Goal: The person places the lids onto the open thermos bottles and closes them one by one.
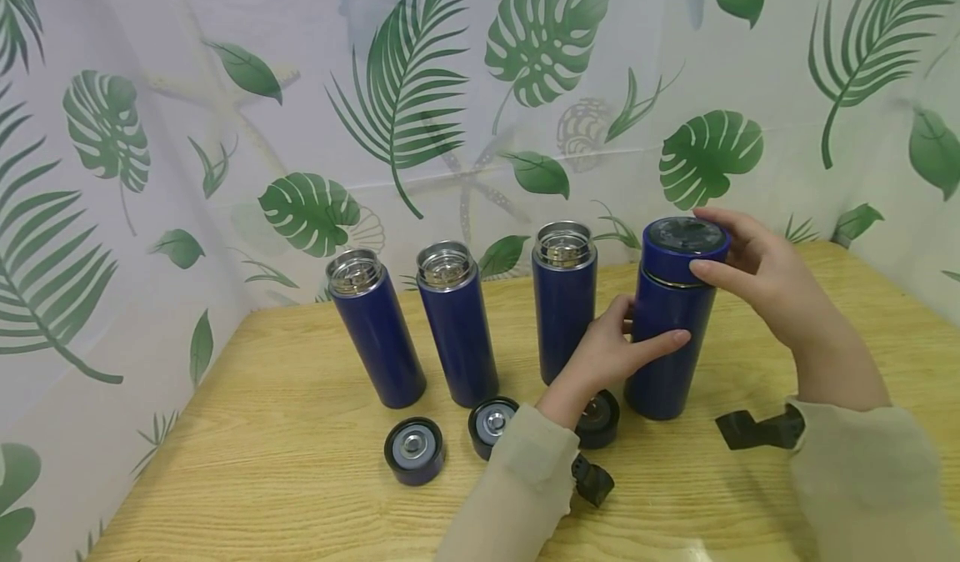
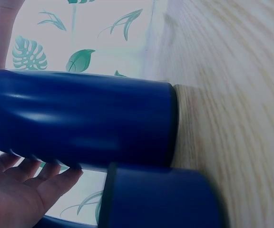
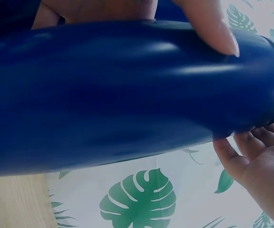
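On the right of the head view stands a blue thermos flask (image 1: 667, 345), upright on the table. Its blue lid (image 1: 678, 266) has a dark top and sits on the neck, with a thin shiny line under it. My right hand (image 1: 765, 270) grips this lid from the right, thumb in front. Lower down, my left hand (image 1: 611, 349) holds the flask body from the left, its thumb across the front. In the left wrist view the left hand (image 2: 27, 190) lies along the flask (image 2: 80, 118). The right wrist view has the right hand (image 3: 265, 164) at the flask's lid end.
Three blue flasks without lids, a left one (image 1: 378, 337), a middle one (image 1: 457, 333) and a right one (image 1: 562, 312), stand in a row. Upturned lids lie before them: one (image 1: 415, 449), another (image 1: 492, 422), and a third (image 1: 603, 429) partly behind my left arm. A leaf-patterned curtain (image 1: 450, 128) hangs behind.
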`<action>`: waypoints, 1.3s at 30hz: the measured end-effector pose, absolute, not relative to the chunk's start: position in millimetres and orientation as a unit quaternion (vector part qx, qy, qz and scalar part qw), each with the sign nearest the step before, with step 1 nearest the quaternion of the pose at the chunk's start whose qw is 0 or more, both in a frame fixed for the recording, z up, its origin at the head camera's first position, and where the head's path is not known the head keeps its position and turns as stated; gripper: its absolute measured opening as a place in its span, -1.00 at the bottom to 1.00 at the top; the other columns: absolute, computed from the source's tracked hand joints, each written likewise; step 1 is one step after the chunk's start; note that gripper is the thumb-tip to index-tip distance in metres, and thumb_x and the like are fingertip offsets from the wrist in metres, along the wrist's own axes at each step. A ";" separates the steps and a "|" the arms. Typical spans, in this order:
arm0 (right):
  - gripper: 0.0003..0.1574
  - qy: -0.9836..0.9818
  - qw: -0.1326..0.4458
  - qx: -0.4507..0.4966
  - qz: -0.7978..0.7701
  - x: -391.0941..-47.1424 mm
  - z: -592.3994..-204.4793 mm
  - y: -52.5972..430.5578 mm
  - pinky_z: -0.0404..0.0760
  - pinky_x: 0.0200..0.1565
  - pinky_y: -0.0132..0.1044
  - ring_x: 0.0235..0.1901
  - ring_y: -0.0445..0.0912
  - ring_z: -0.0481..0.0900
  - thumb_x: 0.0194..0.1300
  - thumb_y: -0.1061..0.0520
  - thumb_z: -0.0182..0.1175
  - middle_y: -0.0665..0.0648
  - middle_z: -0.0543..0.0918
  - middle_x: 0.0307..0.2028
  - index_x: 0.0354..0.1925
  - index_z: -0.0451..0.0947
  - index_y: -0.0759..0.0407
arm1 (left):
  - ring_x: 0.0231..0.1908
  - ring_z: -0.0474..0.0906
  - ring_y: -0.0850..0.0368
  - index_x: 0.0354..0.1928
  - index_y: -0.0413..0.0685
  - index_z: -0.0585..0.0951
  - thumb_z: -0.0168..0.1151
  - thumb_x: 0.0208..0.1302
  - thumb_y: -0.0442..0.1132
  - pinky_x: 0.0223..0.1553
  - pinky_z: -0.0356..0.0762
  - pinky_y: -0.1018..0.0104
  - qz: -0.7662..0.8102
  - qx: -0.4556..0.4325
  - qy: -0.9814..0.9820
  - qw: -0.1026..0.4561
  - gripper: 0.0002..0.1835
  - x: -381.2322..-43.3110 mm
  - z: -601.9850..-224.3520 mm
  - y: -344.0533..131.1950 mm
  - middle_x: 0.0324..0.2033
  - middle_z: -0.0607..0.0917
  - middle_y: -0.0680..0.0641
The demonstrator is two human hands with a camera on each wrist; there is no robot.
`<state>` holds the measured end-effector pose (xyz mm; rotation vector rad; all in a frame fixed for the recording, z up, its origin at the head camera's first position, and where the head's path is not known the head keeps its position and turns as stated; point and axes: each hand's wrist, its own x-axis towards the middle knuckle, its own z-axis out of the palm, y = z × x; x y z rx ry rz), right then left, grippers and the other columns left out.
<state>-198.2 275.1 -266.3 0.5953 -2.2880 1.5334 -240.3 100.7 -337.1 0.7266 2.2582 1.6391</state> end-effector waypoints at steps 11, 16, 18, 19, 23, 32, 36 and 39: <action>-0.19 -0.847 0.161 0.140 0.487 -199.6 -262.1 269.4 0.41 -0.27 -0.60 -0.19 -0.37 0.41 0.18 0.21 0.14 0.21 0.32 0.05 0.32 0.00 0.20 | -0.09 0.43 0.27 0.09 0.19 0.32 0.21 0.05 0.11 -0.20 0.45 0.28 0.563 0.252 0.777 0.129 -0.45 -240.4 -337.5 100.3 -0.09 0.47 0.18; -0.22 -0.847 0.152 0.138 0.491 -200.5 -263.9 271.3 0.39 -0.25 -0.59 -0.15 -0.36 0.38 0.23 0.16 0.09 0.23 0.30 0.08 0.34 -0.01 0.09 | -0.09 0.42 0.27 0.09 0.19 0.32 0.22 0.05 0.11 -0.19 0.44 0.27 0.562 0.250 0.778 0.129 -0.44 -240.3 -337.3 100.2 -0.09 0.47 0.17; -0.28 -0.836 0.150 0.153 0.505 -200.7 -265.9 273.4 0.38 -0.22 -0.58 -0.13 -0.34 0.38 0.27 0.16 0.02 0.12 0.33 0.06 0.33 0.01 0.06 | -0.09 0.43 0.27 0.09 0.19 0.32 0.22 0.05 0.11 -0.19 0.44 0.28 0.562 0.249 0.778 0.129 -0.44 -240.3 -337.2 100.2 -0.09 0.47 0.17; -0.31 -0.822 0.148 0.166 0.523 -201.0 -267.2 274.5 0.37 -0.20 -0.58 -0.10 -0.31 0.39 0.29 0.17 -0.02 0.08 0.34 0.05 0.33 0.02 0.08 | -0.10 0.43 0.27 0.09 0.19 0.32 0.22 0.05 0.11 -0.19 0.44 0.28 0.562 0.249 0.778 0.129 -0.44 -240.3 -337.0 100.2 -0.09 0.47 0.17; -0.37 -0.750 0.128 0.230 0.606 -202.9 -272.2 277.5 0.35 -0.12 -0.55 -0.02 -0.24 0.38 0.28 0.28 -0.09 -0.01 0.36 0.04 0.31 0.07 0.13 | -0.10 0.43 0.27 0.10 0.18 0.32 0.22 0.04 0.12 -0.20 0.44 0.28 0.560 0.248 0.780 0.130 -0.43 -240.4 -336.8 100.3 -0.09 0.47 0.17; -0.33 -0.742 0.138 0.237 0.611 -202.2 -272.5 276.7 0.41 -0.14 -0.54 -0.07 -0.23 0.44 0.23 0.38 -0.04 -0.01 0.40 0.00 0.29 0.09 0.18 | -0.09 0.43 0.27 0.10 0.19 0.32 0.21 0.05 0.11 -0.20 0.44 0.28 0.561 0.250 0.778 0.131 -0.44 -240.3 -337.0 99.9 -0.08 0.47 0.17; -0.25 -0.806 0.162 0.179 0.541 -200.7 -267.2 271.8 0.43 -0.23 -0.57 -0.18 -0.29 0.46 0.20 0.31 0.09 -0.04 0.40 -0.06 0.31 0.05 0.18 | -0.09 0.43 0.27 0.09 0.19 0.32 0.21 0.05 0.11 -0.20 0.45 0.28 0.561 0.252 0.778 0.131 -0.45 -240.2 -336.5 99.6 -0.09 0.47 0.17; -0.18 -0.841 0.171 0.135 0.496 -199.9 -263.5 266.7 0.41 -0.29 -0.60 -0.23 -0.35 0.43 0.16 0.24 0.17 0.08 0.39 -0.03 0.31 0.03 0.18 | -0.09 0.43 0.27 0.08 0.20 0.32 0.21 0.05 0.11 -0.20 0.45 0.28 0.561 0.252 0.777 0.132 -0.46 -239.9 -335.9 99.5 -0.09 0.47 0.18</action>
